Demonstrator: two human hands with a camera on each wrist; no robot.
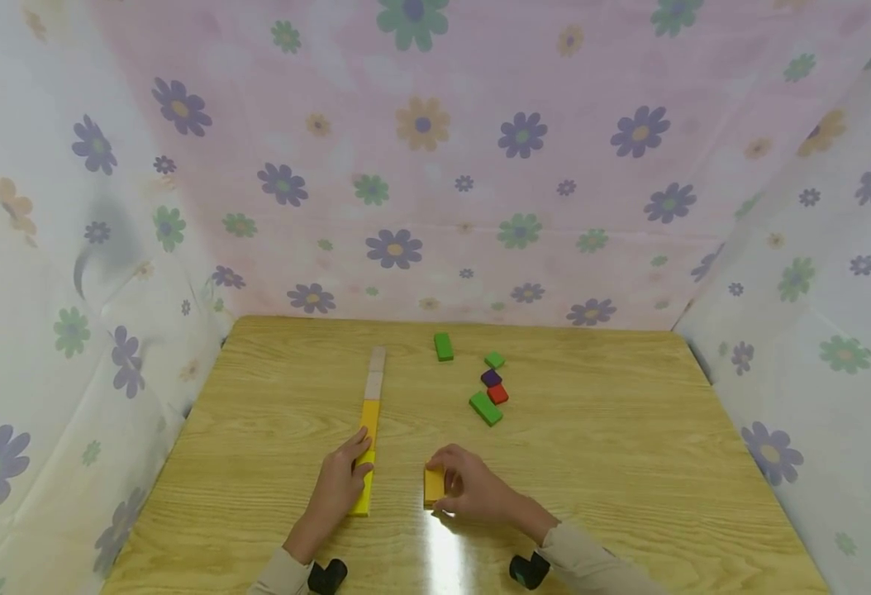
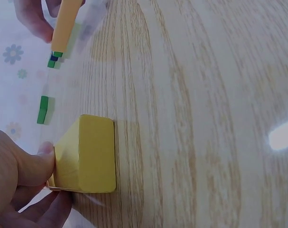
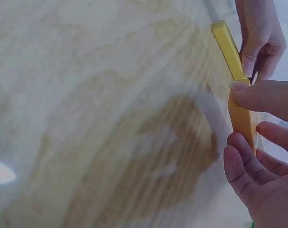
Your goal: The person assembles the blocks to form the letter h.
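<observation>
Backdrop: flower-printed fabric sheet (image 1: 421,215), standing at 12 o'clock.
Table: pale brown, woodgrain-patterned top (image 1: 629,463).
Row of blocks: four flat oblongs (image 1: 371,416), apparently wood, two beige, one orange, one yellow, end to end; axis 12 to 6, tipped slightly toward 1, yellow end nearest the person.
Hands: left hand (image 1: 337,483), thumb and fingers gripping the row's near half; right hand (image 1: 480,489), pinching the next item.
Held block: single orange oblong (image 1: 434,485), apparently wood, at 3 o'clock from the row's near half; table contact cannot be told. Judged handling: light pinch, block level, parallel to the row, left fingers firm. Long axis 12 to 6, one end toward the person.
Loose: green oblong block (image 1: 486,408) at 1 o'clock; small red block (image 1: 497,394) just beyond.
</observation>
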